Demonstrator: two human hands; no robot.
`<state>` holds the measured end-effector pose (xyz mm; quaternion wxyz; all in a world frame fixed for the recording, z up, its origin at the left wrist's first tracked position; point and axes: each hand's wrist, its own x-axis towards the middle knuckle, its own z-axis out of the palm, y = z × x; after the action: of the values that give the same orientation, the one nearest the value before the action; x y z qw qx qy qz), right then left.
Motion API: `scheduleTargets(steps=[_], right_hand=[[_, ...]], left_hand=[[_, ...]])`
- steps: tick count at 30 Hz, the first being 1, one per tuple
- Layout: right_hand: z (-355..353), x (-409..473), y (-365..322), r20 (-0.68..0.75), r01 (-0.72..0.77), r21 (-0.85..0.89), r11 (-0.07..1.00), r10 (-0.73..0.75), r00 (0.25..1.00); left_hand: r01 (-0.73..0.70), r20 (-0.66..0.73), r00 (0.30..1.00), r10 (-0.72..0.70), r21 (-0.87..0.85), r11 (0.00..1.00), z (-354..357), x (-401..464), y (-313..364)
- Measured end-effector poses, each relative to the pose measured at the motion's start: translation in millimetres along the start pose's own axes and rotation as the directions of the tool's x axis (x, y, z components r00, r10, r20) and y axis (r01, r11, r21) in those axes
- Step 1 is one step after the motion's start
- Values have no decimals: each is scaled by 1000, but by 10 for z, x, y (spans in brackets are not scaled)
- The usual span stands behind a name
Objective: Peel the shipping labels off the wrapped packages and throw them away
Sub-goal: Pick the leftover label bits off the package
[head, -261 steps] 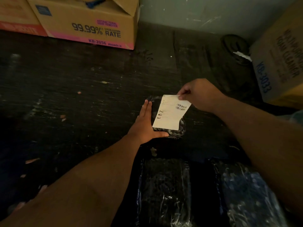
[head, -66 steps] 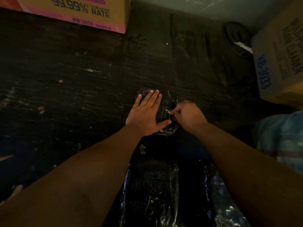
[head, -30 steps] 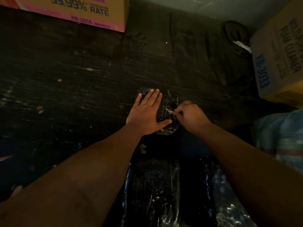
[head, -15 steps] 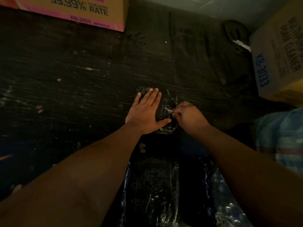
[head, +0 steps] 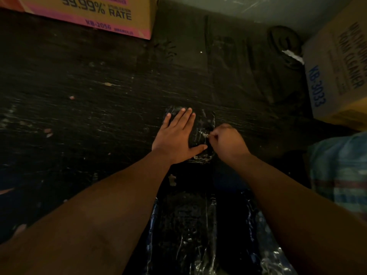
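Black plastic wrap: covers the small package lying on the dark floor, in the middle of the head view.
Left hand: the left hand lies flat on the small package's left half, fingers straight and close together, thumb stretched out to the right along the near edge.
Right hand: the right hand sits at the package's right edge, fingers curled, thumb and fingertips pinching at a small pale scrap of residue on the wrap; whether the scrap is lifted cannot be told in the dim light.
Shipping label: no whole label shows on the small package's visible top, only the pale flecks by the right fingertips.
Nearer packages: a larger black-wrapped package lies between the forearms, with a bluish shiny wrapped one just beside it on the right, partly behind the right arm.
Boxes: a cardboard box printed "99.99% RATE" stands at the top left; another box marked "KB-3033" stands at the right.
Far corner: a dark coiled object with a white scrap on it lies near the right box.
Cloth: pale striped fabric shows at the right edge.
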<state>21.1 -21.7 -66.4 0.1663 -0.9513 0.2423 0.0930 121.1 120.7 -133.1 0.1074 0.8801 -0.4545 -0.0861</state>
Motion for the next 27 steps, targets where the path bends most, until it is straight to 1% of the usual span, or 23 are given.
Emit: scheduleTargets(steps=[5,11,17,22,27], right_hand=[[5,77,-70,13,-94,-9,996,94,995],[24,129,-152,9,-150,-66,986,151,988],[27,178,-180,60,-108,-123,987,116,991],[9,198,-172,22,-148,-121,981,152,988],[23,193,-174,52,-127,-124,984,134,990]], left_hand=[[3,-7,1000,-3,-5,1000,10,1,-2],[4,13,1000,-4,-10,1000,-4,3,15],[5,-3,1000,-5,-12,1000,-6,-5,-34],[0,5,1000,1,-24,1000,-11,-1,15],[0,2,1000,0,-22,1000,6,1,-5]])
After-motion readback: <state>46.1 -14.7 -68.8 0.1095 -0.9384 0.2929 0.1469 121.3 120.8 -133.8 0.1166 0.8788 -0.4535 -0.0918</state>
